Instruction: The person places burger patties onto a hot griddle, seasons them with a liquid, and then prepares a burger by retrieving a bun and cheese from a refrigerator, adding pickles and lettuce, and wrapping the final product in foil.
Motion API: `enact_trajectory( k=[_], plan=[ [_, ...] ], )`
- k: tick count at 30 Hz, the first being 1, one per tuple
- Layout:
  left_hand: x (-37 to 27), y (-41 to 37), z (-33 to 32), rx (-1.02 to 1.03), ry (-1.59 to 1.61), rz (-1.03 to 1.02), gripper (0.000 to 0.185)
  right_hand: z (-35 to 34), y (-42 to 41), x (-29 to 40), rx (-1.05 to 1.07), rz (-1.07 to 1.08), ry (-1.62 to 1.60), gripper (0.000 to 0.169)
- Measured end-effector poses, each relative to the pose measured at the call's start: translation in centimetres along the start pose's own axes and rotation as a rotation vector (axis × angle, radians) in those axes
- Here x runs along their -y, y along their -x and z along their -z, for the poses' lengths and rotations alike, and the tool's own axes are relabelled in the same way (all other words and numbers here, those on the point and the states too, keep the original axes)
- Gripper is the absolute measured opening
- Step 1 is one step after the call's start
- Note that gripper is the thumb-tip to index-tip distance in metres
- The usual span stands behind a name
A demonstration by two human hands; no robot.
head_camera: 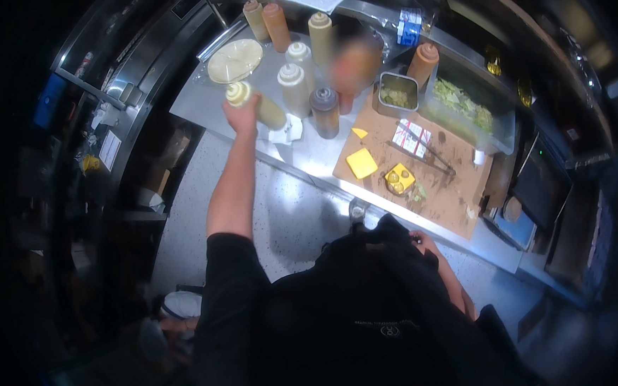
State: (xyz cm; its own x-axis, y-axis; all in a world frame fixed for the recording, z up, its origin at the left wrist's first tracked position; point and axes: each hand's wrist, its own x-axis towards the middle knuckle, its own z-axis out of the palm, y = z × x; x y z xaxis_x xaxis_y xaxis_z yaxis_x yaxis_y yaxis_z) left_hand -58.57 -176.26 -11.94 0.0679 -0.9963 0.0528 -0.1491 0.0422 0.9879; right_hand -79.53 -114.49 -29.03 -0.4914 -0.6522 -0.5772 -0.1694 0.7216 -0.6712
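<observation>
My left hand (241, 112) grips the upper part of a squeeze bottle (270, 113) of pale yellow sauce, which tilts over a crumpled white paper (287, 131) at the counter's front edge. Upright squeeze bottles, among them a white one (293, 90) and a dark-topped one (325, 115), stand to its right. My right hand (422, 240) is by my body below the counter's edge, partly hidden; its fingers are unclear. On the brown cutting board (448, 205) lie a stack of yellow cheese slices (362, 163), tongs (428, 158) and a small piece of food topped with cheese and pickle slices (400, 179).
A metal container of pickles (397, 94) and a larger tub of shredded lettuce (461, 104) stand behind the board. Round flatbreads (235, 61) lie at the counter's back left. Another person in a white cap (182, 305) is at lower left.
</observation>
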Motion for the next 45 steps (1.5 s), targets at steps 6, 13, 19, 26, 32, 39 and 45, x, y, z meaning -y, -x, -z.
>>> enact_trajectory(
  k=[6, 13, 19, 26, 32, 39, 45],
  plan=[
    [-11.3, 12.5, 7.8, 0.211, -0.149, -0.463, 0.072, -1.9, 1.3, 13.4, 0.107, 0.241, 0.141, 0.041],
    [-9.7, 27.5, 8.5, 1.142, -0.076, -0.753, 0.076, -5.5, 2.1, 29.4, 0.627, -0.077, -1.846, 0.080],
    [-4.1, 29.7, 12.0, 0.821, -0.279, -0.251, 0.054, 8.9, 3.6, 30.3, -0.165, 0.378, -1.691, 0.045],
    [-2.0, 32.4, 6.8, 0.885, -0.181, -0.113, 0.032, 13.5, 1.9, 33.3, -1.035, 0.991, -0.416, 0.080],
    [-9.3, 33.4, -1.9, 1.011, -0.083, -0.567, 0.028, 10.4, -6.7, 27.3, -0.385, 1.027, -0.465, 0.085],
    [1.9, 35.8, 0.6, 0.585, -0.138, 0.210, 0.021, 12.3, -9.5, 27.3, -0.306, 0.822, -0.475, 0.069],
    [15.5, 43.3, 10.2, 0.334, -0.424, 0.372, 0.021, 13.1, -13.8, 27.1, -0.321, 0.864, -0.407, 0.055]
  ],
)
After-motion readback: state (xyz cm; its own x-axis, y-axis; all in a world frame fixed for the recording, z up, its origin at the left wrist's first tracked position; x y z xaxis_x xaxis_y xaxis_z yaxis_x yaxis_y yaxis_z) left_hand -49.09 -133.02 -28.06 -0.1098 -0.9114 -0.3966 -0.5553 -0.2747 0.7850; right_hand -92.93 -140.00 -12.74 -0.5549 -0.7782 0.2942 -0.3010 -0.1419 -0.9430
